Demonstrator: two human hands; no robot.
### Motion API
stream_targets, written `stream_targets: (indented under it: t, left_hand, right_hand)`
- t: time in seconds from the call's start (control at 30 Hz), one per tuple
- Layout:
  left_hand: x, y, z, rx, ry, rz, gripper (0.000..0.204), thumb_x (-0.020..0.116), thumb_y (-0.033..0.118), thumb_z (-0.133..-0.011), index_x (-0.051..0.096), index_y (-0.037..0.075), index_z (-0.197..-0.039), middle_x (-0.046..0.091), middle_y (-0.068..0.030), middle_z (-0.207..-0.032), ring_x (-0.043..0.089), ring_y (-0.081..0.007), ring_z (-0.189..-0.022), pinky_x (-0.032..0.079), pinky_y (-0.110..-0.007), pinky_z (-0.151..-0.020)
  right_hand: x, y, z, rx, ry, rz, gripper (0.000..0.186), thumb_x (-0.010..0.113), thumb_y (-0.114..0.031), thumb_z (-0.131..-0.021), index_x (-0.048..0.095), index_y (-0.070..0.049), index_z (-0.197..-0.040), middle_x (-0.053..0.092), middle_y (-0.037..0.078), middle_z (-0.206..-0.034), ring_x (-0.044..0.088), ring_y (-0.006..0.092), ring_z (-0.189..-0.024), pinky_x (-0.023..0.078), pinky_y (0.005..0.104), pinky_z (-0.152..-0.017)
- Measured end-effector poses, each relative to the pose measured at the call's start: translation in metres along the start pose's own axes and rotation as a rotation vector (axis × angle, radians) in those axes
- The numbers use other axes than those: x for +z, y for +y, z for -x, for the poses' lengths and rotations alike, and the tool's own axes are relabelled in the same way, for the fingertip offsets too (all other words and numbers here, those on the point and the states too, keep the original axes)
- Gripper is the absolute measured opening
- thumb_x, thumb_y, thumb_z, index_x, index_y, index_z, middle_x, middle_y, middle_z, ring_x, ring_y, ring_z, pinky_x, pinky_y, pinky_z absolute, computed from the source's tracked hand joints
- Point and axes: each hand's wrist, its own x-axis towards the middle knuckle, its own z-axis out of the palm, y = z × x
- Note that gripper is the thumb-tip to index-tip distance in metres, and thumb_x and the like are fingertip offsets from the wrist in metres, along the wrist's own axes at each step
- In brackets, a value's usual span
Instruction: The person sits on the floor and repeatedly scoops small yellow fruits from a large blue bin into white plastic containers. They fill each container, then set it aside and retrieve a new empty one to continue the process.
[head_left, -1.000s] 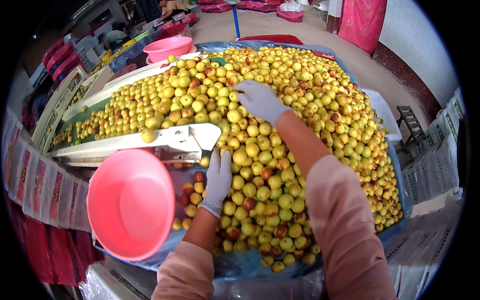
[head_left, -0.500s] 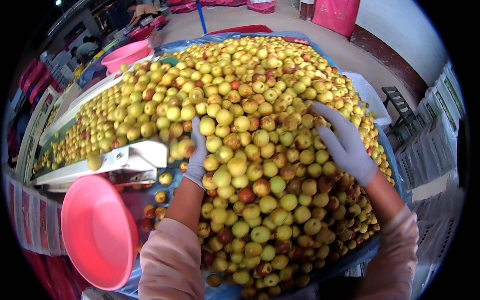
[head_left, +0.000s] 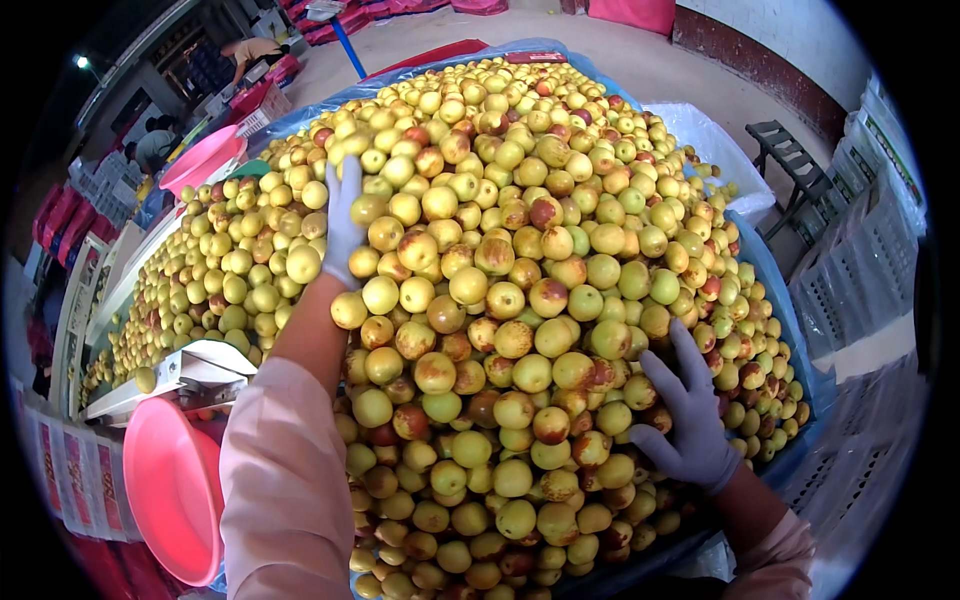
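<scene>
A broad heap of yellow-green jujubes (head_left: 515, 340), many with red-brown patches, fills the middle. My left hand (head_left: 345, 222), in a pale thin glove, reaches far into the heap's left side, its fingers stretched upward and its palm side against the fruit. Lower on the right, my gloved right hand (head_left: 688, 420) rests against the heap with fingers and thumb spread. Neither hand is closed around a fruit. To the left of my left hand, more jujubes lie on a sorting conveyor (head_left: 190, 300) with a white metal side rail (head_left: 170, 375).
A pink basin (head_left: 175, 490) stands at the lower left, and another pink basin (head_left: 205, 158) farther back. Blue plastic sheeting (head_left: 770, 290) edges the heap. Stacked crates (head_left: 860, 270) and a dark stool (head_left: 790, 165) are on the right. People work in the far left background.
My left hand has moved farther forward and left along the heap. My right hand has come down and nearer. Jujubes between them have shifted, and the view has turned somewhat.
</scene>
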Motion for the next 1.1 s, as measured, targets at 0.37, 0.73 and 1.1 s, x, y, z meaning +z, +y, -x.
stream_targets:
  t: [0.37, 0.73, 1.1]
  left_hand:
    - [0.049, 0.089, -0.027, -0.187, -0.27, -0.118, 0.071, 0.046, 0.053, -0.105, 0.046, 0.003, -0.155, 0.042, -0.0209, -0.162, 0.034, -0.0331, -0.154, 0.024, -0.038, -0.127]
    - [-0.186, 0.204, 0.373, -0.16, -0.065, -0.637, 0.042, 0.052, 0.02, -0.107, 0.057, -0.003, -0.143, 0.063, -0.0224, -0.14, 0.059, -0.0317, -0.132, 0.043, -0.039, -0.113]
    - [-0.022, 0.346, 0.625, -0.387, -1.097, -0.223, 0.039, 0.053, 0.018, -0.102, 0.059, 0.008, -0.14, 0.064, -0.0229, -0.135, 0.062, -0.0415, -0.122, 0.048, -0.047, -0.106]
  right_hand:
    - [0.002, -0.002, 0.002, -0.063, 0.026, 0.046, 0.071, 0.068, -0.046, -0.092, 0.055, -0.006, -0.15, 0.032, 0.031, -0.163, 0.034, 0.0491, -0.149, 0.026, 0.0546, -0.123]
    - [0.014, -0.023, 0.072, 0.007, 0.008, 0.261, 0.072, 0.057, -0.037, -0.103, 0.032, -0.003, -0.162, 0.035, 0.03, -0.162, 0.032, 0.049, -0.149, 0.019, 0.0569, -0.124]
    - [0.02, -0.144, 0.127, 0.029, 0.002, 0.025, 0.044, 0.069, -0.04, -0.095, 0.065, -0.016, -0.131, 0.069, 0.015, -0.108, 0.067, 0.0368, -0.1, 0.054, 0.0463, -0.088]
